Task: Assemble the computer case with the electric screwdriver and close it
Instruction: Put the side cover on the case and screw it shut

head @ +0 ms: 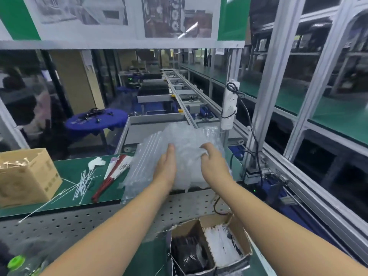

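A bundle of clear air-cushion and bubble wrap [185, 142] lies at the far edge of the green bench. My left hand [166, 164] lies flat on it with straight fingers. My right hand [213, 158] has its fingers curled into the wrap on the right side. A perforated grey metal panel [79, 222] lies across the bench in front of me, under both forearms. No electric screwdriver is in view.
A cardboard box [25, 176] stands at left, with white cable ties [81, 186] and a red-handled item [105, 186] beside it. A divided box of black and white ties [211, 250] sits near me. A white power strip [230, 104] hangs on the post; a conveyor runs behind.
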The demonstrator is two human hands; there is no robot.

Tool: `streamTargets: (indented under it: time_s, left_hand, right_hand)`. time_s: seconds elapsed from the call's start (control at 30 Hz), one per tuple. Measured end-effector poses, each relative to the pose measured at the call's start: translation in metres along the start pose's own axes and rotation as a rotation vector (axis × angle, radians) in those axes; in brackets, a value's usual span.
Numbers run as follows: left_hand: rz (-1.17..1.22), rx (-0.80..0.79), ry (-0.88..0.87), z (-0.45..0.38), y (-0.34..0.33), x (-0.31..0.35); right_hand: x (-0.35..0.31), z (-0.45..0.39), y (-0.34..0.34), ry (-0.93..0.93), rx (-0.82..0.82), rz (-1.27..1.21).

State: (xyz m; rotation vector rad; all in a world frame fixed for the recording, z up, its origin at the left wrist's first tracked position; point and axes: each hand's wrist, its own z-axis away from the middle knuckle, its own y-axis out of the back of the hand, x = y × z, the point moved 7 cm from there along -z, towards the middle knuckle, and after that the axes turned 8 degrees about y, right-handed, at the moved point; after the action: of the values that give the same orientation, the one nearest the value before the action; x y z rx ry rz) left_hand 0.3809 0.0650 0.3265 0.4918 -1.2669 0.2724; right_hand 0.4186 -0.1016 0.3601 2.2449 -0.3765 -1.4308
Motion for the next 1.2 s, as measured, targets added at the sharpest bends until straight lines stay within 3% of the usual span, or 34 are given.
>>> streamTargets:
  time_s: [0.1, 0.17, 0.23, 0.37, 0.47, 0.57, 0.67, 0.73, 0.8, 0.93, 1.0, 1.03, 1.13, 1.2]
  left_hand:
    - [0.330, -0.277, 0.228, 0.017, -0.023, 0.019]
    - [0.413, -0.477, 0.324, 0.038, -0.040, 0.029]
    - [0.400, -0.561, 0.426, 0.066, -0.061, 0.024]
    - [0.104, -0.328, 0.270, 0.122, -0.103, 0.013]
    - [-0.021, -0.400, 0.214, 0.188, -0.163, -0.003]
    - [-0.271, -0.435, 0.154, 0.250, -0.222, -0.026]
    - [-0.525, -0.509, 0.027, 0.318, -0.287, -0.037]
    - [-0.615, -0.638, -0.063, 0.366, -0.337, -0.041]
    - [-0.556, -0.798, -0.042, 0.418, -0.386, -0.051]
    - [-0.343, -1.171, 0.132, 0.531, -0.470, -0.090]
    - [-0.446, -1.201, -0.015, 0.568, -0.502, -0.115]
    - [-0.547, -1.162, -0.199, 0.582, -0.514, -0.124]
    - [-0.698, -1.003, -0.930, 0.625, -0.528, -0.125]
    - [-0.889, -1.038, -1.379, 0.652, -0.535, -0.139]
  right_hand:
    - [-0.022, 0.022, 0.023, -0.024, -0.119, -0.192]
    - [-0.033, 0.045, 0.041, -0.060, -0.245, -0.277]
    - [-0.035, 0.076, 0.060, -0.110, -0.412, -0.326]
    - [-0.012, 0.144, 0.128, -0.174, -0.563, -0.320]
    - [0.021, 0.198, 0.192, -0.233, -0.583, -0.365]
    - [0.061, 0.250, 0.258, -0.286, -0.420, -0.352]
    - [0.100, 0.305, 0.331, -0.249, -0.205, -0.072]
    - [0.129, 0.348, 0.367, -0.293, -0.232, 0.145]
    - [0.152, 0.393, 0.395, -0.366, -0.255, 0.210]
    - [0.190, 0.486, 0.463, -0.456, 0.089, 0.391]
    - [0.214, 0.545, 0.493, -0.617, 0.184, 0.521]
    - [0.227, 0.574, 0.505, -0.704, 0.225, 0.570]
    - [0.257, 0.636, 0.519, -0.926, 0.319, 0.636]
    - [0.269, 0.654, 0.514, -1.030, 0.268, 0.734]
